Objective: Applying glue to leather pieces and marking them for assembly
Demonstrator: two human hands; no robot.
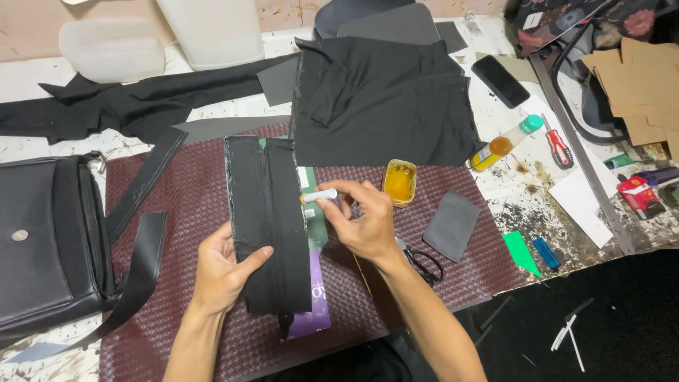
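Observation:
My left hand holds the lower left edge of a long black zippered fabric panel, thumb pressed on its face. The panel lies upright on a green and purple card over a dark red woven mat. My right hand grips a small white applicator stick, its yellowish tip touching the panel's right edge. Just right of that hand sits an open tin of yellow glue.
A black leather bag with straps lies at left. Black cloth is spread behind the mat. A grey patch, scissors, glue bottle, phone, screwdriver, lighter and cardboard pieces lie at right.

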